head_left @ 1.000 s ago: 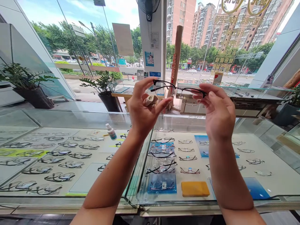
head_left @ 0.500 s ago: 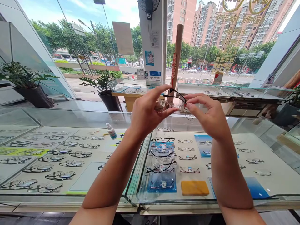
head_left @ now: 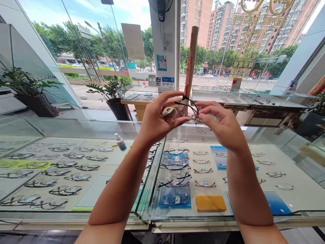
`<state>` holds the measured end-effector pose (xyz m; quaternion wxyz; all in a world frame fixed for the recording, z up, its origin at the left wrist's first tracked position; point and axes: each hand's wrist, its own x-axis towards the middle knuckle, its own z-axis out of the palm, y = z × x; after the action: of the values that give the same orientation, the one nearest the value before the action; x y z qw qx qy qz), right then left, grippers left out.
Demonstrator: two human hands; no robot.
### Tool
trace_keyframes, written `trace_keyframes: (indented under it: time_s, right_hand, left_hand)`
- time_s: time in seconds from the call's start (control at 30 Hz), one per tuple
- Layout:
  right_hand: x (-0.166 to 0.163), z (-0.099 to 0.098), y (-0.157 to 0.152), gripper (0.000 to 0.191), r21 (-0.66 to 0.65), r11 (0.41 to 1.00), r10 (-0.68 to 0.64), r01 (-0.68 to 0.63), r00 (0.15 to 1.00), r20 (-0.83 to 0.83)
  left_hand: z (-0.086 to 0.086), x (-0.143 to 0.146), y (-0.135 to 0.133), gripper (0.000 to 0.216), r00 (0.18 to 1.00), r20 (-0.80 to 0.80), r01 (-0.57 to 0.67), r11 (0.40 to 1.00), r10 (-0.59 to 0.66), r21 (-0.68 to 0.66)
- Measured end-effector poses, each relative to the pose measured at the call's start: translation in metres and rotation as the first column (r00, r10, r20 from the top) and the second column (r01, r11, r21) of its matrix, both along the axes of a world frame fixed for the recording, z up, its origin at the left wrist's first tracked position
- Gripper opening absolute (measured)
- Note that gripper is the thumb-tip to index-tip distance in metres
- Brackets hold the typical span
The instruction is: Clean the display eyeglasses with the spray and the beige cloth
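I hold a pair of black-rimmed glasses [head_left: 189,109] up at chest height above the glass display counter [head_left: 142,217]. My left hand [head_left: 158,118] is closed around a small beige cloth [head_left: 169,112], pressing it against one lens with thumb and fingers. My right hand [head_left: 223,125] pinches the frame near the bridge, and the other lens hangs below its fingers. The temples seem folded in; I cannot make them out clearly.
Under the counter glass lie several rows of spectacle frames [head_left: 63,169], a small white spray bottle [head_left: 120,142], an orange cloth [head_left: 210,203] and blue mats [head_left: 175,198]. Potted plants [head_left: 115,98] and a second glass counter [head_left: 254,100] stand behind, before the shop window.
The glasses were held spread wide between both hands; now my hands have come close together and slightly lower, with the cloth brought onto one lens.
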<state>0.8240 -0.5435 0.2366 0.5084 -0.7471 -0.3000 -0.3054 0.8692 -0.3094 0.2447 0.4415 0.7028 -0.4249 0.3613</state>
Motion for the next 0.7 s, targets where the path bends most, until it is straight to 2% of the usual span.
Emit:
trace_keyframes:
  time_s: [0.4, 0.7]
  right_hand:
    - [-0.002, 0.001, 0.009, 0.015, 0.116, 0.988, 0.114, -0.098, 0.983, -0.146]
    - [0.001, -0.003, 0.012, 0.014, 0.145, 0.988, 0.062, -0.046, 0.992, -0.105]
  left_hand:
    - [0.003, 0.001, -0.001, 0.084, 0.976, -0.181, 0.112, 0.991, -0.124, -0.075]
    - [0.000, 0.006, -0.001, 0.076, 0.997, -0.051, 0.061, 0.997, -0.063, -0.047]
